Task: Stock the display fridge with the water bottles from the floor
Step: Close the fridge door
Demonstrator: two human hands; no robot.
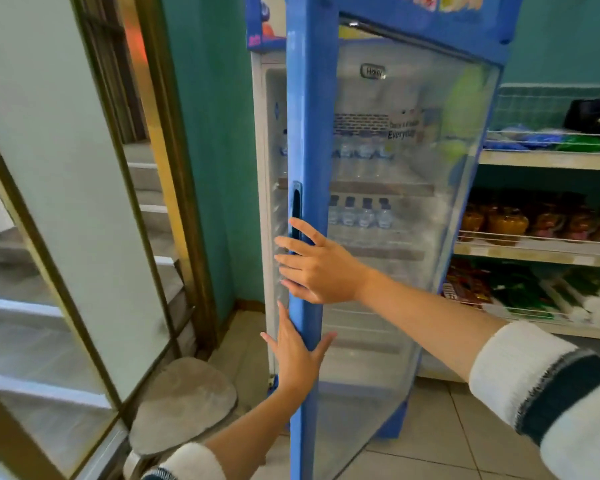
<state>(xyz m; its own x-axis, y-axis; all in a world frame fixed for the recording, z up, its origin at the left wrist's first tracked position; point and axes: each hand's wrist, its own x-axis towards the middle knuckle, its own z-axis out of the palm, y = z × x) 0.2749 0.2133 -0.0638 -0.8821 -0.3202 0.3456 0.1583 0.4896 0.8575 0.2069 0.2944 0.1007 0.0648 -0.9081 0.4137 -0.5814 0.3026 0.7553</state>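
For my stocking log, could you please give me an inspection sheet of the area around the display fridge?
Surface: tiled floor, grey mat beside the fridge.
Job's things: display fridge, blue door partly open; water bottles on two shelves inside; none seen on the floor.
Clutter: nothing seen.
Hands: right hand and left hand flat on the door's edge, fingers straight.
Cables: nothing seen.
Surroundings: wire shelves of packaged goods at right; glass-panelled door at left.

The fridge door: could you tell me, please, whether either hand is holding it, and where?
Nothing is gripped. The right hand by the handle recess and the left hand lower down press flat, fingers straight, on the blue handle-side frame of the fridge door.
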